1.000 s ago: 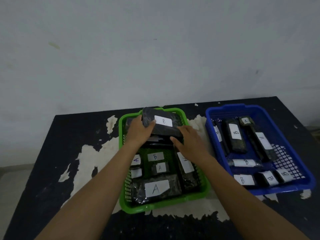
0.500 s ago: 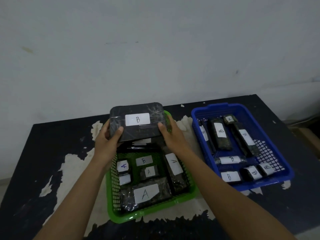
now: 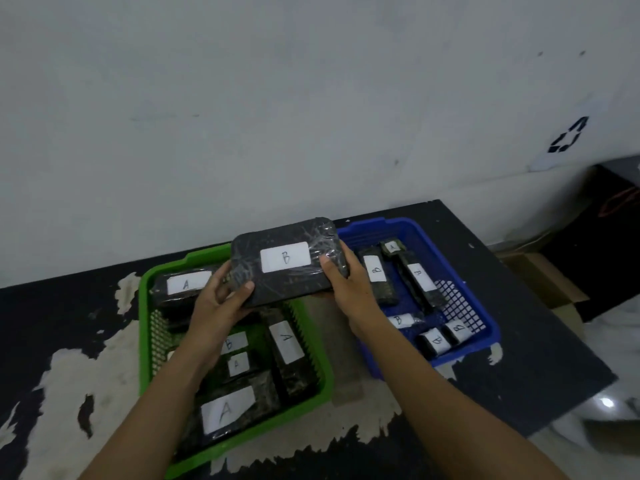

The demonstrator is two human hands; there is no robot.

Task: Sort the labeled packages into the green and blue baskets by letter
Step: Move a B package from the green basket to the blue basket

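Both hands' grip, left hand [image 3: 221, 299] and right hand [image 3: 349, 282], clamps the B package [image 3: 287, 261] mid-frame, likely bound for the blue basket [image 3: 485, 341].

The big package [image 3: 287, 263] at the frame's centre is dark, wrapped in glossy, crinkled clear film, with a matt white paper label [image 3: 285, 257]. The green basket [image 3: 239, 455] and blue basket [image 3: 485, 320] look like smooth plastic with mesh walls. The table [image 3: 540, 358] is matt black, its coating flaked off to pale rough patches
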